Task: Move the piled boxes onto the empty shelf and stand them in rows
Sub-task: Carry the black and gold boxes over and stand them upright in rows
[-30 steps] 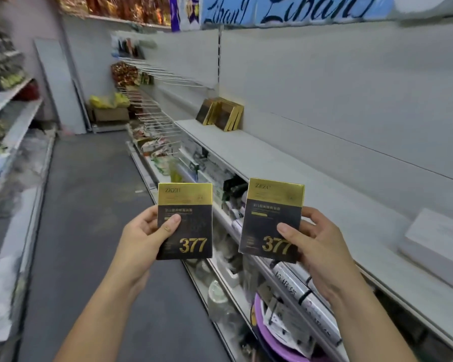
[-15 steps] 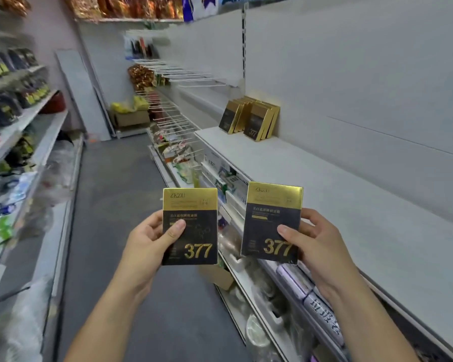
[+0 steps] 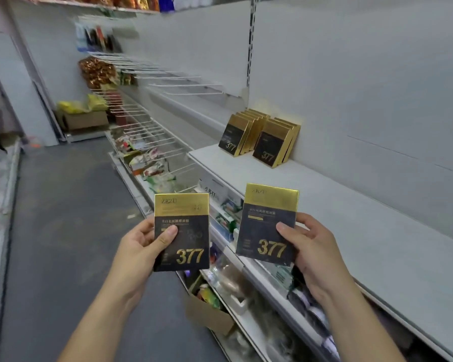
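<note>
The left hand [image 3: 139, 246] gripped the left box [image 3: 182, 231], the right hand [image 3: 311, 249] the right box [image 3: 268, 223], thumbs in front. They needed standing upright beside the rows [image 3: 259, 137] at one o'clock.

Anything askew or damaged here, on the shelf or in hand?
Nothing damaged. The near row of boxes and the far row on the shelf lean back toward the wall instead of standing straight. The left hand holds one box, the right hand another box; both intact. Below, a carton juts out into the aisle.
</note>
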### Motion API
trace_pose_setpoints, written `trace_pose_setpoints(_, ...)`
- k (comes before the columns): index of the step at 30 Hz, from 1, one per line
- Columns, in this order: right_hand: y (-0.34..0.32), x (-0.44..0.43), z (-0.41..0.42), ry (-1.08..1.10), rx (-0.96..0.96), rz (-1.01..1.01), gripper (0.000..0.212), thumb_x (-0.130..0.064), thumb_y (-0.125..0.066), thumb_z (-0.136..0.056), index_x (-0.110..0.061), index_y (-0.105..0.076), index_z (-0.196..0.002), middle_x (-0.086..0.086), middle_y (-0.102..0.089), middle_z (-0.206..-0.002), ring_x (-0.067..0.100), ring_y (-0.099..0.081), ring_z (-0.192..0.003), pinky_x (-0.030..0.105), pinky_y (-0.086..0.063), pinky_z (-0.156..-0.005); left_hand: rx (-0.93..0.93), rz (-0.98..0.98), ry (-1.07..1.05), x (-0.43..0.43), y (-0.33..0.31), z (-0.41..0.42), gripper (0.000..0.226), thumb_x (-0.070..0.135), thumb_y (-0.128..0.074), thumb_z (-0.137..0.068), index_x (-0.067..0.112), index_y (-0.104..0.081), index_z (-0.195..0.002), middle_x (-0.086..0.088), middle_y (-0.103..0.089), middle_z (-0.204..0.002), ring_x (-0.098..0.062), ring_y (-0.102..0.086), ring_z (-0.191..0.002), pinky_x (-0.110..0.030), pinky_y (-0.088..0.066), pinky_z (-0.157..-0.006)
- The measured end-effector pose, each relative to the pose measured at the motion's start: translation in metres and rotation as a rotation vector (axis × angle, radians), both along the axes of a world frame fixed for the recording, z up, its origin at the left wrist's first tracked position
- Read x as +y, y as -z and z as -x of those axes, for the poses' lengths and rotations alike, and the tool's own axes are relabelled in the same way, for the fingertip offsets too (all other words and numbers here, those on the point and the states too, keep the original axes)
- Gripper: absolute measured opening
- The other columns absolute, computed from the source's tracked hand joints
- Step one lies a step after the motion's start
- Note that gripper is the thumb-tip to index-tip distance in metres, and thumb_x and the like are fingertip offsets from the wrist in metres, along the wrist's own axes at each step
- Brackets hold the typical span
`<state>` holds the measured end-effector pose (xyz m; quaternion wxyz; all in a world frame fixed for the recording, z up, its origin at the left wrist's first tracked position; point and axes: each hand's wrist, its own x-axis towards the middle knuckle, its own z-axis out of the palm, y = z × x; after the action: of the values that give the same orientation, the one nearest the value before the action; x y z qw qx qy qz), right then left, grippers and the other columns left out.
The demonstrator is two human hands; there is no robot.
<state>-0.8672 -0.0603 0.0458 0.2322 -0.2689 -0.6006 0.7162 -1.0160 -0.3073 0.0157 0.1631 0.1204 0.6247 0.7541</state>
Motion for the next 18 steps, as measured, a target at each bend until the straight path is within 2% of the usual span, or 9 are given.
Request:
trace_pose_setpoints(2, -0.004, -0.006, 0.026, 0.030, -0.013, -0.020, 0.023, -0.003, -0.069, -0.090, -0.012, -0.068, -0.112, 0.016, -0.078, -0.097, 0.038, -0.076, -0.090, 0.064, -0.054, -0.092, 0.004, -0.006, 0.041, 0.000, -0.003, 0.035, 0.076, 0.051, -0.094, -0.054, 0.016, -0.071, -0.117, -0.014, -0.078, -0.110, -0.030, -0.077, -0.091, -0.040, -0.062, -0.075)
trace_pose_setpoints(4, -0.006, -0.009, 0.051, 0.072, -0.002, -0.034, 0.025, -0.001, -0.070, -0.089, -0.011, -0.069, -0.112, 0.015, -0.078, -0.100, 0.039, -0.075, -0.093, 0.065, -0.054, -0.092, 0.007, -0.028, 0.090, 0.003, -0.007, 0.068, 0.053, 0.038, -0.085, -0.073, 0.015, -0.070, -0.118, -0.013, -0.078, -0.109, -0.033, -0.076, -0.094, -0.041, -0.060, -0.079)
trace_pose_setpoints(6, -0.006, -0.009, 0.072, 0.108, -0.001, -0.029, 0.027, -0.002, -0.071, -0.089, -0.012, -0.069, -0.113, 0.013, -0.077, -0.104, 0.037, -0.075, -0.094, 0.064, -0.055, -0.091, 0.009, -0.027, 0.118, 0.010, -0.007, 0.097, 0.042, 0.027, -0.076, -0.078, 0.016, -0.071, -0.118, -0.013, -0.078, -0.107, -0.033, -0.076, -0.094, -0.042, -0.060, -0.082)
trace_pose_setpoints(8, -0.003, -0.005, 0.088, 0.149, 0.001, -0.019, 0.027, -0.003, -0.071, -0.089, -0.013, -0.068, -0.114, 0.011, -0.077, -0.105, 0.036, -0.076, -0.093, 0.064, -0.056, -0.089, -0.002, -0.037, 0.166, 0.022, -0.007, 0.121, 0.044, 0.034, -0.080, -0.073, 0.019, -0.073, -0.114, -0.013, -0.078, -0.107, -0.032, -0.076, -0.093, -0.044, -0.059, -0.084)
trace_pose_setpoints(11, -0.001, 0.007, 0.112, 0.226, 0.008, -0.016, 0.026, -0.005, -0.070, -0.090, -0.013, -0.067, -0.115, 0.010, -0.078, -0.102, 0.035, -0.076, -0.092, 0.064, -0.056, -0.089, -0.018, -0.008, 0.253, 0.044, -0.008, 0.155, 0.065, 0.054, -0.092, -0.055, 0.024, -0.075, -0.110, -0.010, -0.079, -0.108, -0.034, -0.077, -0.094, -0.048, -0.058, -0.086)
trace_pose_setpoints(14, 0.001, 0.026, 0.139, 0.296, 0.030, -0.028, 0.025, -0.005, -0.070, -0.090, -0.012, -0.067, -0.114, 0.010, -0.079, -0.100, 0.032, -0.077, -0.088, 0.057, -0.059, -0.087, -0.008, 0.003, 0.276, 0.074, -0.009, 0.189, 0.036, 0.032, -0.079, -0.076, 0.021, -0.074, -0.110, -0.011, -0.079, -0.106, -0.036, -0.076, -0.094, -0.049, -0.056, -0.090)
trace_pose_setpoints(18, 0.001, 0.053, 0.172, 0.376, 0.057, -0.023, 0.025, -0.001, -0.070, -0.089, -0.013, -0.067, -0.111, 0.010, -0.079, -0.098, 0.031, -0.077, -0.088, 0.048, -0.062, -0.080, 0.009, 0.025, 0.349, 0.113, -0.022, 0.226, 0.034, 0.024, -0.074, -0.078, 0.019, -0.072, -0.112, -0.011, -0.079, -0.106, -0.036, -0.076, -0.094, -0.047, -0.058, -0.087)
